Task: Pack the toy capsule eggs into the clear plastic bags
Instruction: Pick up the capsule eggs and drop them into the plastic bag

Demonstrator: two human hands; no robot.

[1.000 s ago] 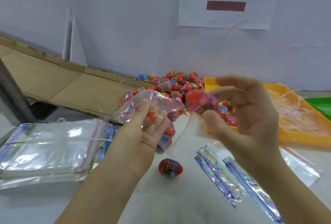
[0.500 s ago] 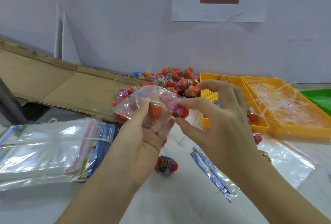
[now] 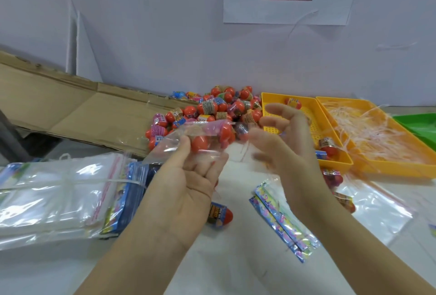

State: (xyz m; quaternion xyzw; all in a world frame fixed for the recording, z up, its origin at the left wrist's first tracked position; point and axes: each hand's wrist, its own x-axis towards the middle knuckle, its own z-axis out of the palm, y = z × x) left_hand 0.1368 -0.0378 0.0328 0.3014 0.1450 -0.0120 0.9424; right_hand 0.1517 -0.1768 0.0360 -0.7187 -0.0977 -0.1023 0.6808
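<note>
The left hand [image 3: 186,183] holds a clear plastic bag [image 3: 162,147] above the table [image 3: 236,268], thumb on top and fingers curled beneath so the film is pinched between them; at least two red eggs [image 3: 200,143] sit inside it, one by the thumb and one further right. The bag's long axis runs left to right, rising a little toward the right, and its right end looks to be the mouth, though the clear film makes that edge hard to read. The right hand [image 3: 290,148] hangs just right of that end, fingers apart and loosely curved, blurred, with nothing that I can see in it; whether a fingertip touches the film I cannot tell. So the opening lies toward the right hand, which is the nearer one for feeding it. The heap of capsule eggs [image 3: 212,108] lies just beyond the bag, on the far side, within easy reach of the right hand; a loose egg [image 3: 220,215] rests on the table below the left wrist, and a few more sit in the yellow tray [image 3: 339,165] to the right. The stack of empty bags [image 3: 54,191] lies at the left; filling this bag seems the step in hand, not yet sealing it.
</note>
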